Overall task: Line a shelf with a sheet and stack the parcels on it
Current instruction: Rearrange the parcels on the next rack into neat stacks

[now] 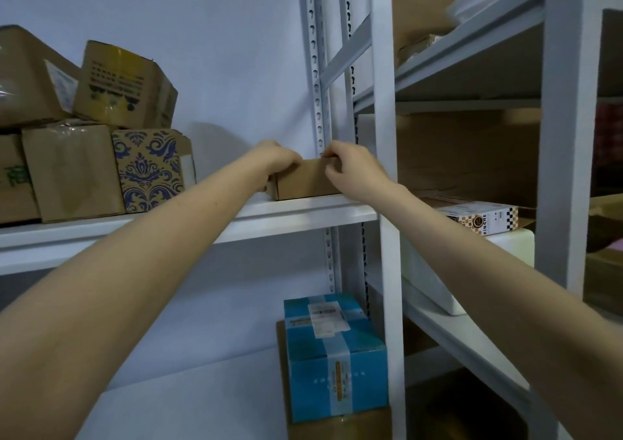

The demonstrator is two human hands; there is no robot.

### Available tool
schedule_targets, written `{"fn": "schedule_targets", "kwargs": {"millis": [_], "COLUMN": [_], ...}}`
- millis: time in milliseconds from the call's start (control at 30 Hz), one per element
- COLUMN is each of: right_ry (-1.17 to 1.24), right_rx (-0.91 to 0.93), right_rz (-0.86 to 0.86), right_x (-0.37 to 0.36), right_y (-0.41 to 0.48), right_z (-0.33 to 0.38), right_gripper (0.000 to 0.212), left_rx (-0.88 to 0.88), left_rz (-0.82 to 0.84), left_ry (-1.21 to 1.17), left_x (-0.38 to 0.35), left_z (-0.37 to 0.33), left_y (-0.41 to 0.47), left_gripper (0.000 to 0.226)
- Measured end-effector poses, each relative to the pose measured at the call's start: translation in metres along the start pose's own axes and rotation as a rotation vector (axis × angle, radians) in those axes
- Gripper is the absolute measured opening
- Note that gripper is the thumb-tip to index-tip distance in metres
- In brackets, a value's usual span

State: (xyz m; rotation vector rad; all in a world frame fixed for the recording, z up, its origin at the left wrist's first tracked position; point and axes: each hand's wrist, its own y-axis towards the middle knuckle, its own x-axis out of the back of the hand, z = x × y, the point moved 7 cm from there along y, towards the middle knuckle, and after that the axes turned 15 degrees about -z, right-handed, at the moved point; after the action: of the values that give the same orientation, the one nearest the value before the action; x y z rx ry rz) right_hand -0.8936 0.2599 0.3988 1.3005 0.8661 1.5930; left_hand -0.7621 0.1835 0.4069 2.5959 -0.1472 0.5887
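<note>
A small plain brown cardboard parcel [305, 179] sits at the right end of the white metal shelf [236, 218], against the upright post. My left hand [274, 159] grips its left top corner. My right hand [350, 169] holds its right top edge with the fingers curled over. Stacked parcels fill the shelf's left part: a blue-patterned box [150, 168], a plain brown box [72, 169] and two taped boxes on top [123, 83]. No lining sheet can be made out on the shelf.
On the lower shelf a blue taped parcel [332, 355] rests on a brown box. The neighbouring rack at the right holds a white foam box [455, 271], a checkered carton [482, 218] and large cardboard sheets. White slotted posts [384, 102] divide the racks.
</note>
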Motion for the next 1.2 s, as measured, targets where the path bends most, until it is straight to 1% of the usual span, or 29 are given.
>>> {"fn": "schedule_targets", "kwargs": {"millis": [67, 167, 233, 333, 400, 500, 600, 633, 667, 733, 800, 867, 933, 1033, 1100, 1133, 1200], "right_ry": [-0.029, -0.046, -0.034, -0.022, -0.006, 0.025, -0.091, -0.134, -0.138, -0.047, 0.066, 0.14, 0.176, 0.187, 0.169, 0.124, -0.009], "right_rx": [0.011, 0.017, 0.009, 0.001, -0.011, -0.062, -0.045, -0.031, -0.02, -0.037, -0.062, -0.042, 0.01, 0.05, 0.023, -0.012, -0.136], "right_rz": [-0.011, -0.038, -0.027, -0.005, 0.022, 0.095, 0.177, 0.156, 0.092, -0.106, -0.292, -0.371, -0.371, -0.335, -0.241, -0.142, 0.167], "right_x": [-0.006, -0.013, -0.017, -0.02, -0.02, -0.018, -0.021, -0.021, -0.018, -0.007, 0.005, 0.009, 0.006, -0.003, -0.014, -0.025, -0.056], "right_y": [0.002, 0.003, 0.004, 0.006, 0.006, 0.006, 0.003, 0.001, -0.003, -0.016, -0.035, -0.054, -0.073, -0.102, -0.119, -0.127, -0.15], "right_z": [-0.001, -0.004, -0.008, -0.012, -0.013, -0.016, -0.013, -0.011, -0.008, 0.0, 0.004, 0.009, 0.012, 0.01, 0.004, -0.002, -0.022], "right_gripper": [0.026, 0.027, 0.026, 0.024, 0.024, 0.027, 0.037, 0.041, 0.045, 0.049, 0.048, 0.043, 0.039, 0.029, 0.02, 0.017, 0.019], "left_rx": [-0.107, -0.204, -0.226, -0.235, -0.24, -0.292, -0.34, -0.358, -0.38, -0.426, -0.475, -0.514, -0.511, -0.461, -0.399, -0.351, -0.227], "left_rz": [-0.003, -0.086, -0.137, -0.15, -0.178, -0.213, -0.238, -0.25, -0.265, -0.286, -0.303, -0.279, -0.207, -0.119, -0.059, -0.023, 0.045], "left_ry": [0.082, 0.171, 0.201, 0.219, 0.213, 0.201, 0.183, 0.179, 0.177, 0.158, 0.115, 0.069, 0.032, 0.035, 0.059, 0.074, 0.106], "left_x": [-0.004, -0.004, -0.004, -0.004, 0.0, 0.007, 0.014, 0.016, 0.019, 0.023, 0.026, 0.023, 0.013, -0.005, -0.019, -0.027, -0.042], "left_z": [-0.002, 0.003, 0.008, 0.011, 0.012, 0.01, 0.011, 0.011, 0.012, 0.016, 0.021, 0.028, 0.039, 0.068, 0.09, 0.103, 0.134], "left_y": [0.002, 0.005, 0.007, 0.006, 0.003, -0.008, -0.023, -0.027, -0.03, -0.04, -0.051, -0.065, -0.078, -0.087, -0.086, -0.084, -0.081], "left_gripper": [0.048, 0.048, 0.054, 0.058, 0.058, 0.052, 0.052, 0.054, 0.054, 0.05, 0.042, 0.031, 0.022, 0.015, 0.014, 0.013, 0.014]}}
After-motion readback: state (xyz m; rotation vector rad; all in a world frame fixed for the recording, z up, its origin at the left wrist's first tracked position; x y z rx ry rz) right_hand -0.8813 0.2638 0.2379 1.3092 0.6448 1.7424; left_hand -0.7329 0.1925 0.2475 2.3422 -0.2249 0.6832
